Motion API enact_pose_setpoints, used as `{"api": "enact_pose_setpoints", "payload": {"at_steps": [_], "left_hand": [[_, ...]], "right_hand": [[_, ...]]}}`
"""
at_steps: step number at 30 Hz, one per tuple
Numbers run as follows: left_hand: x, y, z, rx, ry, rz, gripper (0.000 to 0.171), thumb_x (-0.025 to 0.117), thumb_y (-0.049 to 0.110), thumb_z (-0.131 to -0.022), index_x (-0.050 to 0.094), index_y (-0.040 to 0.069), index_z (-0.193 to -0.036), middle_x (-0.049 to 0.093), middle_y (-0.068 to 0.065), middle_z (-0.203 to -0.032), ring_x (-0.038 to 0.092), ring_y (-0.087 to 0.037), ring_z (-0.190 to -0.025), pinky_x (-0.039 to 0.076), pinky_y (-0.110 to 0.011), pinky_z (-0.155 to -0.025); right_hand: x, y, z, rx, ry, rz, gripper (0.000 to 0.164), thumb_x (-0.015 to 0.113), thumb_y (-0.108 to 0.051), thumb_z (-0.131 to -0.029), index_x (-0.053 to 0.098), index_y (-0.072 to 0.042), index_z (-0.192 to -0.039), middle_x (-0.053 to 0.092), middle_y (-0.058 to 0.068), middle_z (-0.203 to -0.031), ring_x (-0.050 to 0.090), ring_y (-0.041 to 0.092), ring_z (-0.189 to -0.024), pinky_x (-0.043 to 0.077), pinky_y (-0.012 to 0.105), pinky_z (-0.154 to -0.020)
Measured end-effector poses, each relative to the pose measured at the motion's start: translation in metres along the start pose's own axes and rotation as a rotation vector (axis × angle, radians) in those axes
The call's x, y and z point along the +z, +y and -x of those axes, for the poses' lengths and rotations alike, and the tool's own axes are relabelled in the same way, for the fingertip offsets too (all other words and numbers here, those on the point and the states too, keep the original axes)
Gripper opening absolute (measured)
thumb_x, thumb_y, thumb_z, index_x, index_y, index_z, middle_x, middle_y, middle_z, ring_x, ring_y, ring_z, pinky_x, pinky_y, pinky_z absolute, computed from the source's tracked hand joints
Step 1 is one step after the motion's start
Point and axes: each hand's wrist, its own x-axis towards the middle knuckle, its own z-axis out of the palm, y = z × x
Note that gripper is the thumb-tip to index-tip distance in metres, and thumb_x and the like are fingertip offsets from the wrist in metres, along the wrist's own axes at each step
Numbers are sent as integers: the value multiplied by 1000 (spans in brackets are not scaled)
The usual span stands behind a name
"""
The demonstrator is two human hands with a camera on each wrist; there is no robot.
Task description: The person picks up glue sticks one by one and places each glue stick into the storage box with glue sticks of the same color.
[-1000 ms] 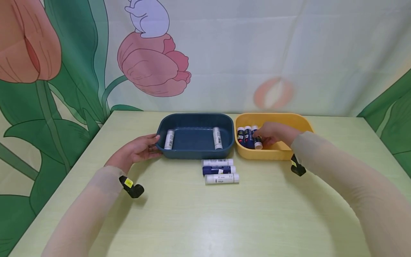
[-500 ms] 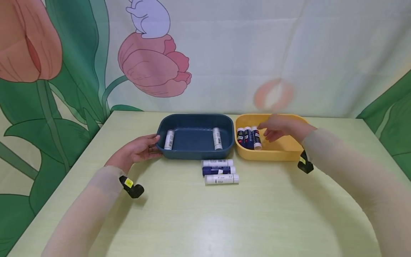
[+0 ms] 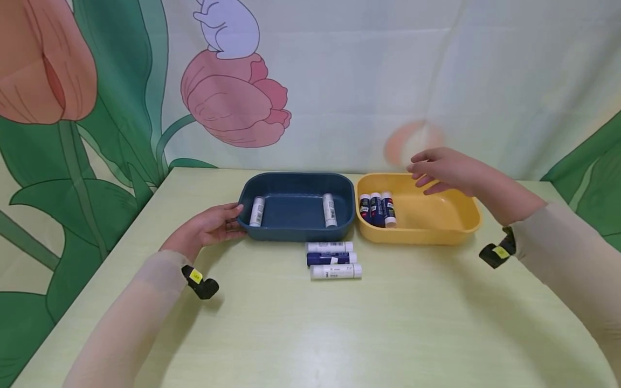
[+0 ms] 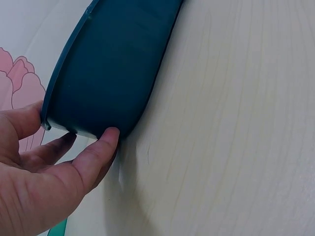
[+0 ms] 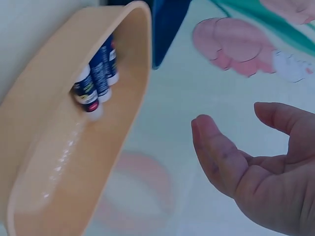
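My left hand [image 3: 213,225] holds the left end of a dark blue tray [image 3: 298,233], one digit at the rim and other fingertips against the outer wall. Inside it, two white glue sticks [image 3: 330,210] lie apart near opposite ends. My right hand [image 3: 448,171] hovers over the back of a yellow tray [image 3: 422,236], fingers loosely bent and holding nothing. Three dark blue glue sticks [image 3: 376,209] with white caps lie side by side at that tray's left end. The right wrist view shows thumb and fingers apart, away from these blue glue sticks [image 5: 100,73].
In front of the trays, on the pale wooden table [image 3: 271,318], lie a white glue stick [image 3: 329,247], a blue one [image 3: 332,258] and another white glue stick [image 3: 336,271] in a stack of rows. A flower-printed curtain [image 3: 339,97] hangs close behind the trays.
My right hand has let go of the rightmost blue glue stick in the yellow tray, then lifted up and moved right. The left hand stays at the blue tray.
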Motion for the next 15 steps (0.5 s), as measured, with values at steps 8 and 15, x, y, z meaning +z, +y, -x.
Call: {"api": "enact_pose_setpoints", "payload": {"at_steps": [8,15], "left_hand": [[1,0,0,-5,4,10,63,36,28,-112,8,12,-166,43,-11,-140,48,-19,-120,32,-47,-126],[1,0,1,-13,9,19,63,37,28,-112,7,13,-166,44,-9,-139,47,-19,-122,32,-48,-126]], "right_hand": [[23,-13,42,-106,87,40,61,50,-29,-109,30,0,-158,52,26,-142,57,40,-128,56,50,-106],[56,-15,71,-260,213,166,54,63,-25,-102,47,-2,-149,61,21,-132,62,38,-123,57,53,-101]]}}
